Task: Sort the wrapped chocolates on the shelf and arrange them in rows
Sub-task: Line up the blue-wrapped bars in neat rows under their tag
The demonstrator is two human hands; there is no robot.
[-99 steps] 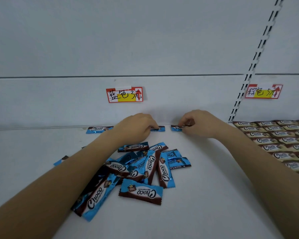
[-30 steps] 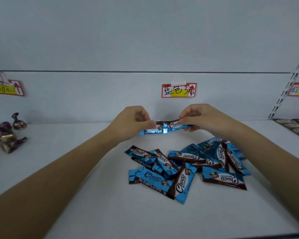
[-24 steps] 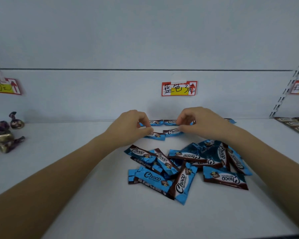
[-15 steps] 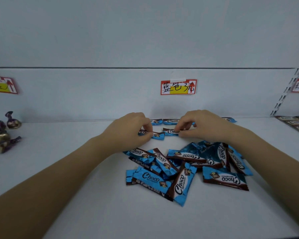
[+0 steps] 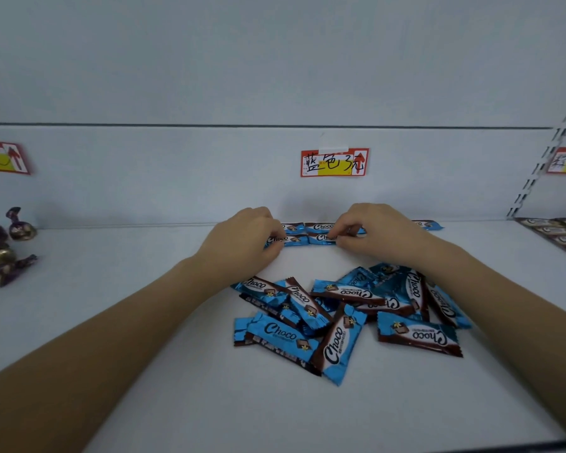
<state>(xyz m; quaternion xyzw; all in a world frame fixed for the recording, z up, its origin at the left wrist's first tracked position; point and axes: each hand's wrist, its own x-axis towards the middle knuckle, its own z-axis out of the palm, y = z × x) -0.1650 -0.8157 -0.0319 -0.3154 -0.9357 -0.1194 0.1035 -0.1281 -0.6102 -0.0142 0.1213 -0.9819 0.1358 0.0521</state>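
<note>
Slid closer to the back row (image 5: pixel 317 227) now: left hand (image 5: pixel 242 238) fingers (image 5: pixel 272 228) pinch the left chocolate (image 5: pixel 294 240), right hand (image 5: pixel 378 233) fingers (image 5: pixel 342 232) pinch the right chocolate (image 5: pixel 321 238), butting them end to end on the shelf (image 5: pixel 128 322) as row two; loose pile (image 5: pixel 340 322) lies nearer.

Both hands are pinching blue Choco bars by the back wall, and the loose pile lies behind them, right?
No: the head view shows the loose pile in front of the left hand and right hand, not behind. Both do pinch blue Choco bars by the back wall.
</note>
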